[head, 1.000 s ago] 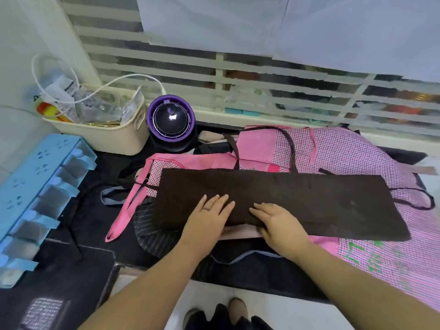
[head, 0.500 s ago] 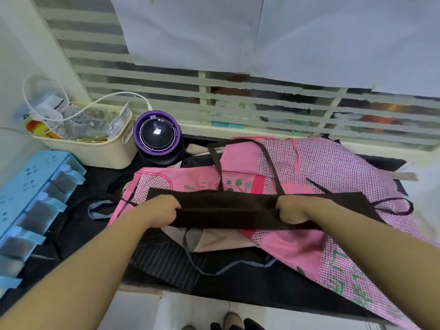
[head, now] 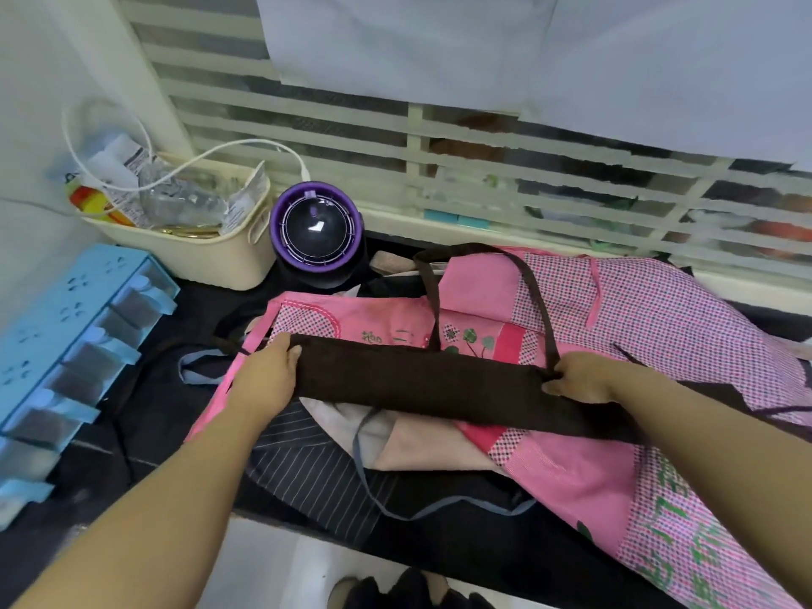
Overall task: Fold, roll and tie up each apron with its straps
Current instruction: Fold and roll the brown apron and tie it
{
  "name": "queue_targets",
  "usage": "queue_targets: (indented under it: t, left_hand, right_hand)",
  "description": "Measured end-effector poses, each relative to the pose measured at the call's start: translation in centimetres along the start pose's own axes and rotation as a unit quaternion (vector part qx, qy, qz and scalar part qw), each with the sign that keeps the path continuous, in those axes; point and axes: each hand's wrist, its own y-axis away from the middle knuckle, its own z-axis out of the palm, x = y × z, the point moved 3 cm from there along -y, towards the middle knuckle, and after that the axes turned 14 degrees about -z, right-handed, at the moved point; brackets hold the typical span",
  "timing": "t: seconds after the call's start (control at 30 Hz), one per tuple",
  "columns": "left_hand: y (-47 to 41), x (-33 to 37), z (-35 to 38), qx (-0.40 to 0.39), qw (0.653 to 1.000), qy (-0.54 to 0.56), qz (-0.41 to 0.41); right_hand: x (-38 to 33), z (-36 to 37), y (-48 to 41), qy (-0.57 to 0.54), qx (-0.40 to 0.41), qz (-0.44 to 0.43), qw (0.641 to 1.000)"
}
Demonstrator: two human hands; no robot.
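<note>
Two-handed grip on folded brown apron, frame centre; left hand curled round left end; right hand clenched on it right of centre; pink aprons underneath.

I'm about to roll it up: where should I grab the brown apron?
Take the brown apron by its left short end, coming from the left, where the left hand grips it. It is folded into a long narrow band lying left to right, so a roll probably starts best there; the right hand holds it further along.
</note>
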Motion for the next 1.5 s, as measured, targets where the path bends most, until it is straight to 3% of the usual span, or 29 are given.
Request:
queue_targets:
  t: [0.1, 0.17, 0.23, 0.33, 0.43, 0.5, 0.57, 0.63, 0.7, 0.8, 0.97, 1.1, 1.3, 1.37, 1.5]
  left_hand:
    - [-0.5, -0.4, 0.6, 0.079, 0.990, -0.109, 0.034]
    - [-0.9, -0.4, 1.2, 0.063, 0.984, -0.166, 0.006]
    - [-0.6, 0.5, 0.9, 0.057, 0.985, -0.155, -0.051]
    - [0.2, 2.5, 0.1, 0.138, 0.982, -0.100, -0.077]
    - [2.2, 6.3, 0.2, 0.280, 0.954, -0.095, 0.051]
    - [4.4, 10.0, 2.5, 0.246, 0.942, -0.092, 0.209]
    - [7.5, 13.5, 6.0, 0.144, 0.909, -0.099, 0.379]
    - [9.8, 15.8, 9.6, 0.004, 0.883, -0.173, 0.437]
    - [10.3, 16.8, 11.7, -0.072, 0.888, -0.236, 0.389]
    - [9.7, 16.2, 13.5, -0.123, 0.913, -0.245, 0.301]
    - [9.4, 15.7, 14.2, -0.121, 0.922, -0.235, 0.284]
    - [9.4, 15.8, 14.4, -0.116, 0.927, -0.226, 0.277]
    - [9.2, 15.8, 14.8, -0.125, 0.926, -0.228, 0.273]
    - [9.2, 15.8, 14.8, -0.124, 0.925, -0.236, 0.272]
    - [9.3, 15.7, 14.8, -0.122, 0.921, -0.247, 0.274]
  right_hand:
    - [0.4, -0.3, -0.2, 0.024, 0.023, -0.021, 0.999]
    - [1.0, -0.4, -0.3, 0.017, 0.036, -0.031, 0.999]
    - [1.7, -0.2, -0.4, 0.014, 0.043, -0.037, 0.998]
    - [2.4, 0.1, -0.9, 0.025, 0.048, -0.041, 0.998]
    - [2.7, 0.3, -1.3, 0.035, 0.056, -0.045, 0.997]
    - [3.0, 0.3, -1.3, 0.030, 0.052, -0.047, 0.997]
    - [2.9, 0.2, -1.5, 0.032, 0.045, -0.052, 0.997]
    - [3.1, 0.3, -1.7, 0.033, 0.044, -0.059, 0.997]
    - [3.3, 0.3, -1.7, 0.017, 0.054, -0.076, 0.996]
    - [4.5, -0.1, -0.9, 0.022, 0.083, -0.091, 0.992]
    - [9.1, -0.1, 2.2, 0.133, 0.125, -0.037, 0.983]
    - [11.5, 0.5, 3.2, 0.135, 0.191, -0.022, 0.972]
    - [15.6, 1.0, 4.7, 0.180, 0.137, 0.074, 0.971]
    - [15.5, 1.0, 5.1, 0.225, 0.180, 0.093, 0.953]
    - [10.4, 0.5, 5.0, 0.227, 0.404, 0.027, 0.886]
